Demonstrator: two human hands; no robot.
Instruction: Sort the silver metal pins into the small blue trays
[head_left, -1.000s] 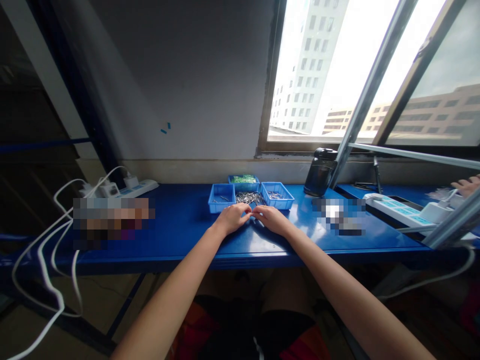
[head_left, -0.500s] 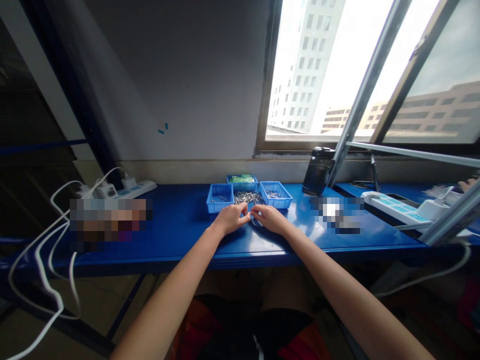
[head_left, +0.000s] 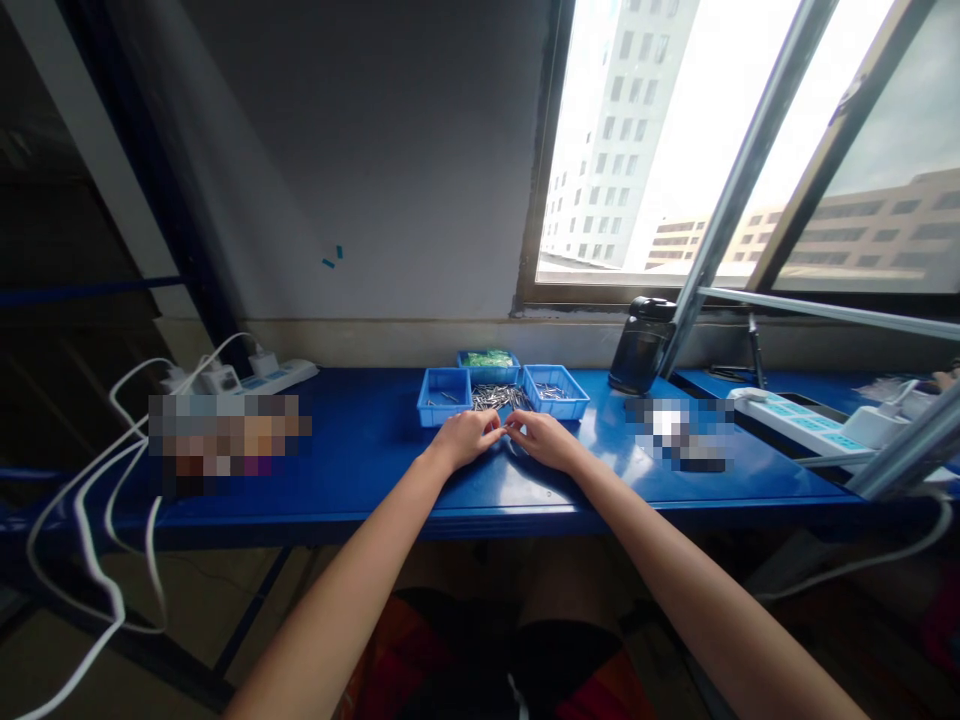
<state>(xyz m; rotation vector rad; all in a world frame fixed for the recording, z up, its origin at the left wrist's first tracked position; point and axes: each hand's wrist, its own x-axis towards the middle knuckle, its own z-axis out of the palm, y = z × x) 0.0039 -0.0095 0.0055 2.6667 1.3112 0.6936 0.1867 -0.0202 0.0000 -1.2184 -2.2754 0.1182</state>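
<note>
Between two blue trays on the blue surface (head_left: 360, 435) lies a heap of slim metal pieces (head_left: 500, 396), its near edge just beyond the hands. The left hand (head_left: 466, 434) and right hand (head_left: 541, 438) meet at their fingertips, fingers curled, wrists low; whether a piece is pinched between them is too small to tell. The step in hand looks like fingertip work on one such piece, and the next move would call for a light, exact pinch. The left tray (head_left: 442, 416) holds a few pieces, the right tray (head_left: 559, 408) rather more; behind the heap, the rear tray (head_left: 489, 374) carries green packets (head_left: 486, 357). Farther right stand a dark bottle (head_left: 640, 350) and a power strip (head_left: 795, 420). Compared with one second ago, the hands keep almost the same pose and the trays their places, while less of another person's hand (head_left: 948, 381) shows at the right edge.
</note>
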